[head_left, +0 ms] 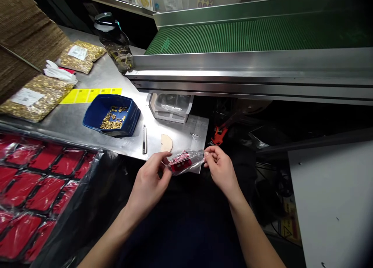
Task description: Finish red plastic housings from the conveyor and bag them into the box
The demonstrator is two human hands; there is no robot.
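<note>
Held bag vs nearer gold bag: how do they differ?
Size: held bag smaller, nearer gold bag larger.
Contents: red item in held bag, gold pieces in gold bag.
Pose: held bag between left hand and right hand, gold bag lying on bench.
Both look like clear plastic.

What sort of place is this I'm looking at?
Probably a factory workstation. A green ribbed conveyor stretches beside a metal bench, a blue bin on that bench holds many small gold-coloured parts, and rows of similar red pieces lie under clear plastic at the left.
</note>
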